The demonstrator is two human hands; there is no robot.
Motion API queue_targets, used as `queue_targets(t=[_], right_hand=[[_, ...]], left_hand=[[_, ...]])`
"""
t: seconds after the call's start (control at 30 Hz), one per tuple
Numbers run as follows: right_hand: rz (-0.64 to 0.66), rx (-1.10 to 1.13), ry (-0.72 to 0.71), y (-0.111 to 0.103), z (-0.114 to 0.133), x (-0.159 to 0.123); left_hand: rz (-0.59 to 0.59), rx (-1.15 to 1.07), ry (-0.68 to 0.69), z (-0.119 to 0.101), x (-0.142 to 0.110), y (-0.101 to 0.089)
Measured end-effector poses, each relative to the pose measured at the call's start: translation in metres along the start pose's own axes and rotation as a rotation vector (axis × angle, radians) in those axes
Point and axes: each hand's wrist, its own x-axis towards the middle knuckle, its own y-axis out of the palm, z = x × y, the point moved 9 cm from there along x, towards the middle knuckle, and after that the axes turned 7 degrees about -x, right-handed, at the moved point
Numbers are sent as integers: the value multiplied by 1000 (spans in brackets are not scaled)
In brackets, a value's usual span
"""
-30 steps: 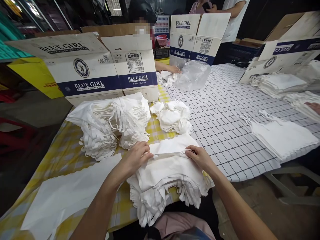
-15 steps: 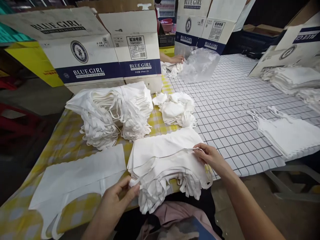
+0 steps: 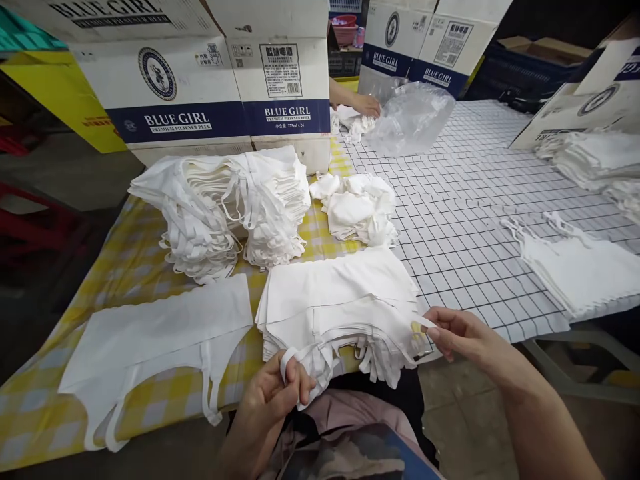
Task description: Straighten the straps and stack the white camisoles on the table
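A stack of white strappy camisole tops [image 3: 335, 277] lies in front of me, its straps hanging over the table's near edge. My left hand [image 3: 280, 393] is closed at the stack's lower left, with a white strap looped round its fingers. On the right side, my right hand [image 3: 460, 333] pinches another white strap between thumb and fingers, pulled out from the stack. A single white top [image 3: 165, 333] lies flat to the left, its straps toward me. Behind it rises a thick pile of folded white tops [image 3: 225, 193]. A crumpled white bundle [image 3: 357, 207] sits beyond the stack.
Large Blue Girl cartons [image 3: 200, 87] stand at the back, with a clear plastic bag [image 3: 413, 120] near them. A co-worker's hand [image 3: 367, 105] touches white cloth there. More white tops [image 3: 580, 260] lie on the checked cloth at right. A plastic stool [image 3: 580, 367] stands below.
My hands have moved from the top's upper edge down and apart to its straps, left hand nearer me, right hand outward. The top now lies flatter on the stack. The view has tilted down.
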Motion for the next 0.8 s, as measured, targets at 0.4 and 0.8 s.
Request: queue_targets(t=[0.4,0.8], right_hand=[[51,-26,-50,9,14,-4],[-18,8,-17,1,7,-8]], left_hand=[[-79,5,-2,3,-1,-18],[-110,65,-17,10,4,-25]])
